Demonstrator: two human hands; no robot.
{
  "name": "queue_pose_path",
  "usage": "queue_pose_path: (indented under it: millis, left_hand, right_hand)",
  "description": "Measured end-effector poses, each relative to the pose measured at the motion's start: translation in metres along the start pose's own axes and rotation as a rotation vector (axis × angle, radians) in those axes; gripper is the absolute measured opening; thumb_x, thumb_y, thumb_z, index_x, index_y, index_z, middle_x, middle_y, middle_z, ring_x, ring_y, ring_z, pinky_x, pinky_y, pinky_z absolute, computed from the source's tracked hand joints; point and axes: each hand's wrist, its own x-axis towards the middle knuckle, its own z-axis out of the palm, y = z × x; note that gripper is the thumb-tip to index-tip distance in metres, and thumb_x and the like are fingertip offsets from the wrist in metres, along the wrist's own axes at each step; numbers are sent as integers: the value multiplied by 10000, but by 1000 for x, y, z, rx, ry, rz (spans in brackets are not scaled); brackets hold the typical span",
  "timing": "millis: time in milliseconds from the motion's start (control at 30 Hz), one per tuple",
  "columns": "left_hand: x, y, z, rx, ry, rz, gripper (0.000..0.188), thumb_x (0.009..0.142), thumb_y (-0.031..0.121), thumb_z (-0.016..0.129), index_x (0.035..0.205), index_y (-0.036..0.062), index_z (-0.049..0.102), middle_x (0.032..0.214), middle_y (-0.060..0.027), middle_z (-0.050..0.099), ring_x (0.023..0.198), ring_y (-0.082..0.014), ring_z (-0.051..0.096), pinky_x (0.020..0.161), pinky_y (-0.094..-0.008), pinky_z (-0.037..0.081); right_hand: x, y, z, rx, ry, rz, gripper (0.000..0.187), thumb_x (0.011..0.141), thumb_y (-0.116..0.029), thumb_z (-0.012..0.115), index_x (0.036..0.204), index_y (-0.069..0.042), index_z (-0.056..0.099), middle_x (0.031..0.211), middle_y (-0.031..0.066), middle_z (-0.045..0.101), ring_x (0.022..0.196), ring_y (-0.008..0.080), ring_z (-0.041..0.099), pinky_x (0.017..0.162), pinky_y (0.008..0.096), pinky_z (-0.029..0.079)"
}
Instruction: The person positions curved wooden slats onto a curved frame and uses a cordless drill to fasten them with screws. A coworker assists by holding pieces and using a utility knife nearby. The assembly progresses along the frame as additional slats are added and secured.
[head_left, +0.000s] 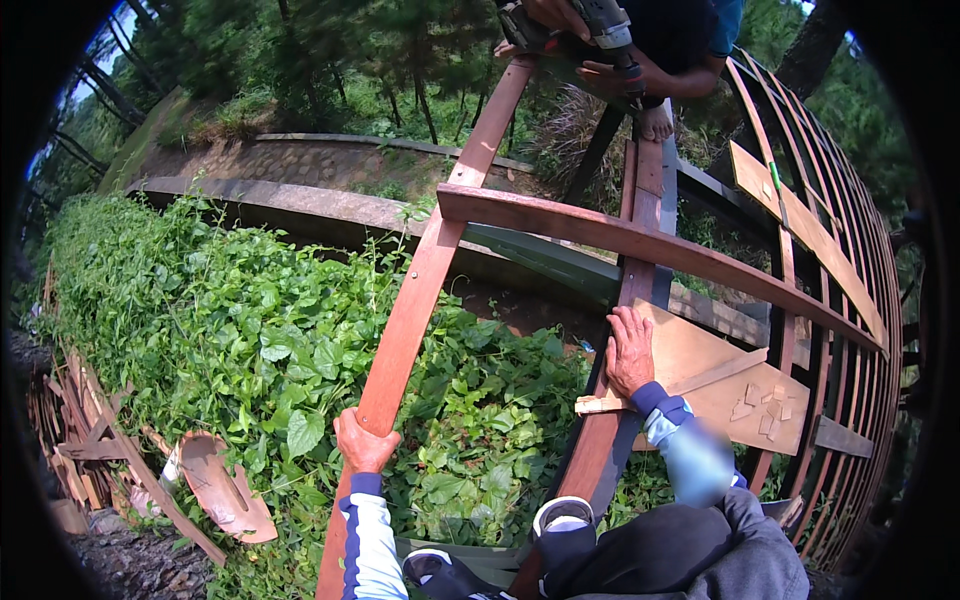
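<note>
My left hand [364,441] is wrapped round the edges of a long reddish-brown wooden plank [405,315], which runs from the bottom up to the far end of the frame. My right hand [629,352] lies with its fingers stretched along the edge of a plywood sheet [725,385], beside a brown beam [597,450]. A thin wood strip [718,373] and several small wood chips [770,415] sit on the sheet. Across the plank and beam lies another brown board [600,236]. At the far end, a co-worker's hands hold a cordless drill [610,28] above the beam.
A slatted wooden frame [835,300] spreads out on the right, with a plywood strip [810,240] across it. Leafy plants [260,320] grow below between the beams. Scrap wood [95,430] lies at lower left. My shoes [562,520] are near the beam; a co-worker's bare foot [657,124] rests farther off.
</note>
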Motion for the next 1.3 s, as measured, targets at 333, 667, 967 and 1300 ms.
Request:
queue_pose_path:
  millis: [333,667,967,1300]
  left_hand:
    - [1,-11,8,1,44,59,599,466,144,773,991,35,504,937,-168,545,900,-380,533,824,-468,472]
    - [1,-12,10,16,23,-2,575,495,130,751,1002,40,495,959,-185,531,896,-400,540,819,-487,461]
    - [3,-16,12,18,27,28,583,492,131,749,1012,41,500,960,-188,531,881,-409,546,805,-501,462]
    - [3,-16,13,27,40,28,570,490,133,750,996,46,504,953,-181,534,879,-407,550,802,-497,465]
  right_hand:
    - [-2,3,5,-31,-6,12,439,845,-128,557,1269,-32,497,1367,129,435,1340,327,349,1106,535,245]
    - [-2,3,1,7,-7,19,427,849,-151,559,1253,-24,505,1357,131,442,1330,315,356,1103,529,244]
    - [-3,2,1,7,-2,21,422,855,-153,548,1254,-22,509,1358,129,443,1330,307,353,1103,534,241]
    - [-2,3,2,8,6,17,425,843,-142,561,1249,-23,511,1360,131,444,1327,323,361,1106,523,240]
